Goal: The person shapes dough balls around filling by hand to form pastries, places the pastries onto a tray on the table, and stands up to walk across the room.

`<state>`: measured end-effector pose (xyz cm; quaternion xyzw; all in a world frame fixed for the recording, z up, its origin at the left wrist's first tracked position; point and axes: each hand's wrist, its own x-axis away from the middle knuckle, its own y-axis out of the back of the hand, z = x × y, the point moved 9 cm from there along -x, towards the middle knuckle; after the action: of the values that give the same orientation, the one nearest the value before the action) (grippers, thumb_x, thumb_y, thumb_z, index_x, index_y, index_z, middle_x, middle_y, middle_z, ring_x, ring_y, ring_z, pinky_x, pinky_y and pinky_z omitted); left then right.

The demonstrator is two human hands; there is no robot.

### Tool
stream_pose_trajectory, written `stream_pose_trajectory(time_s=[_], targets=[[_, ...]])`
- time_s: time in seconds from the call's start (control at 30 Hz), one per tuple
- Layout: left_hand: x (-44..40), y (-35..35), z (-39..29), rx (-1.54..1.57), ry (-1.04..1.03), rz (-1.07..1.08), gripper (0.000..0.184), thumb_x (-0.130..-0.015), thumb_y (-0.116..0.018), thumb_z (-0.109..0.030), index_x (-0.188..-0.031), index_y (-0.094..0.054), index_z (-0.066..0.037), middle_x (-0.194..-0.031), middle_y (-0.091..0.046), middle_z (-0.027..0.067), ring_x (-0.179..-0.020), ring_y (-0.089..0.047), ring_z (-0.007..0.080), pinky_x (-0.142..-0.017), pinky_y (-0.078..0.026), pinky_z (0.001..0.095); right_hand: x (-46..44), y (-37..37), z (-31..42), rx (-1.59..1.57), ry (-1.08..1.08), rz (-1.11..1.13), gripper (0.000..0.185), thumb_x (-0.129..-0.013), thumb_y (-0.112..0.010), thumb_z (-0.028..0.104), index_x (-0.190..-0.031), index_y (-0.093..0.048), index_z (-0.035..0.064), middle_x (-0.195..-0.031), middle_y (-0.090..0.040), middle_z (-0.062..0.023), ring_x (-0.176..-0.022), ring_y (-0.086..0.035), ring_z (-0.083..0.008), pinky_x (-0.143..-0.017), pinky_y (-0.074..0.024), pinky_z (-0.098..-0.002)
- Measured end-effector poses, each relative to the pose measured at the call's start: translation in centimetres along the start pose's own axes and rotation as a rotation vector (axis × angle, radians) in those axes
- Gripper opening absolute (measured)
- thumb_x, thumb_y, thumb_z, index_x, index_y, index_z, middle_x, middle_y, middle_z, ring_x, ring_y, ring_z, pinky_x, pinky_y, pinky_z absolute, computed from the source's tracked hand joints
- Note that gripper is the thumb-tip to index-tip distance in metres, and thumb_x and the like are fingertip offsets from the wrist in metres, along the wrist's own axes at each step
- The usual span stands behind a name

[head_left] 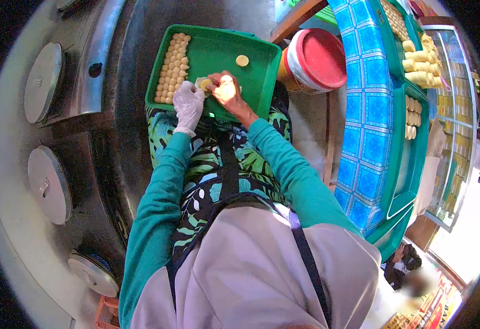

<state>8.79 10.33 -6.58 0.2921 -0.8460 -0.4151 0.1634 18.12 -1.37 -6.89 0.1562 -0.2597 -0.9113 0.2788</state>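
My left hand (189, 103), in a thin whitish glove, is closed with its fingertips at a small round yellow-and-pale piece of dough (205, 85). From the other side my bare right hand (226, 92) pinches the same piece, partly hiding it. Both hands are over a green tray (212, 46) that rests on my lap. Tight rows of small pale dough balls (171, 71) fill the tray's left side. Farther up and to the right, a single round yellowish piece (242, 60) lies apart on the tray.
A bucket with a red lid (320, 57) stands right of the tray. Beyond it, a table with a blue checked cloth (363, 109) bears green trays (406, 181) with pale rolls (418, 66). Several round metal lids (49, 185) are along the left. A glass cabinet (454, 126) stands far right.
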Motion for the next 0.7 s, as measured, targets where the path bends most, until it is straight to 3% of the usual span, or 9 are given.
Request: stream_pose_trajectory(time_s=[0.07,0.13,0.23,0.33,0.47,0.53,0.6,0.63,0.7], targets=[[-0.2,1.0,0.0,0.201,-0.031,-0.156,0.018,-0.072,-0.068,-0.017,-0.076,-0.060,-0.002,-0.073,-0.064,0.0161,-0.073,-0.063,0.0348,-0.066,-0.049,0.0432,-0.6,-1.1,-0.3,0.119,0.012,0.033,0.025,-0.069,-0.071,0.008,-0.093,-0.069,0.0051,-0.075,-0.058,-0.0126,-0.072,-0.056,-0.0254,-0.063,-0.0461,-0.0372],[-0.3,1.1,0.3,0.175,-0.010,-0.170,0.012,-0.070,-0.066,-0.011,-0.076,-0.061,-0.001,-0.070,-0.064,0.0156,-0.069,-0.064,0.0314,-0.065,-0.049,0.0414,-0.5,-1.4,-0.4,-0.005,0.104,0.000,0.024,-0.068,-0.071,0.009,-0.092,-0.069,0.0050,-0.076,-0.058,-0.0129,-0.070,-0.056,-0.0262,-0.062,-0.0459,-0.0384],[-0.6,-0.7,2.7,0.527,0.225,-0.001,0.011,-0.068,-0.064,-0.006,-0.076,-0.065,0.001,-0.064,-0.065,0.0106,-0.054,-0.061,0.0195,-0.053,-0.048,0.0317,-0.5,-1.6,0.3,0.032,0.145,0.060,0.023,-0.068,-0.069,0.010,-0.091,-0.068,0.0050,-0.076,-0.059,-0.0131,-0.070,-0.056,-0.0267,-0.063,-0.0466,-0.0393],[-0.1,-0.8,2.1,0.865,0.409,0.124,0.011,-0.073,-0.066,-0.005,-0.080,-0.065,0.003,-0.069,-0.064,0.0051,-0.059,-0.059,0.0121,-0.055,-0.046,0.0236,-0.5,-2.2,-0.5,-0.144,0.238,0.017,0.022,-0.068,-0.069,0.011,-0.089,-0.068,0.0049,-0.076,-0.060,-0.0137,-0.071,-0.057,-0.0276,-0.064,-0.0467,-0.0385],[-1.0,-1.3,1.3,1.010,0.371,0.302,0.019,-0.077,-0.066,-0.015,-0.084,-0.066,0.003,-0.074,-0.066,0.0063,-0.061,-0.060,0.0128,-0.057,-0.046,0.0249,-0.9,-3.3,0.2,0.050,0.174,0.207,0.021,-0.068,-0.069,0.012,-0.088,-0.069,0.0064,-0.073,-0.060,-0.0130,-0.071,-0.058,-0.0291,-0.065,-0.0480,-0.0389],[-1.3,-0.5,0.7,0.892,0.303,0.312,0.018,-0.077,-0.063,-0.016,-0.076,-0.067,0.001,-0.067,-0.066,0.0092,-0.066,-0.064,0.0174,-0.060,-0.049,0.0280,-1.3,-2.7,0.4,0.082,0.160,0.103,0.019,-0.066,-0.069,0.015,-0.084,-0.070,0.0078,-0.072,-0.062,-0.0118,-0.073,-0.059,-0.0289,-0.067,-0.0485,-0.0392],[-2.0,2.0,0.7,0.259,0.126,0.105,0.020,-0.073,-0.062,-0.017,-0.080,-0.070,0.000,-0.073,-0.068,0.0164,-0.071,-0.067,0.0264,-0.067,-0.052,0.0356,-1.7,-3.1,-0.4,0.043,0.157,0.116,0.021,-0.063,-0.071,0.018,-0.082,-0.071,0.0081,-0.076,-0.065,-0.0126,-0.075,-0.061,-0.0305,-0.068,-0.0498,-0.0398],[-1.8,2.3,0.5,0.188,0.076,0.079,0.022,-0.070,-0.060,-0.014,-0.084,-0.071,-0.001,-0.079,-0.067,0.0219,-0.079,-0.067,0.0338,-0.074,-0.052,0.0399,-1.8,-3.5,-0.9,0.007,0.147,0.131,0.023,-0.061,-0.074,0.021,-0.080,-0.071,0.0085,-0.079,-0.067,-0.0133,-0.077,-0.062,-0.0321,-0.070,-0.0511,-0.0404],[-1.1,1.3,0.5,0.131,0.073,0.115,0.022,-0.070,-0.059,-0.014,-0.083,-0.071,-0.002,-0.079,-0.067,0.0222,-0.079,-0.066,0.0350,-0.073,-0.051,0.0408,-2.2,-3.9,-2.0,0.003,0.106,0.139,0.022,-0.061,-0.073,0.022,-0.078,-0.072,0.0091,-0.079,-0.068,-0.0125,-0.076,-0.063,-0.0311,-0.070,-0.0517,-0.0396]])
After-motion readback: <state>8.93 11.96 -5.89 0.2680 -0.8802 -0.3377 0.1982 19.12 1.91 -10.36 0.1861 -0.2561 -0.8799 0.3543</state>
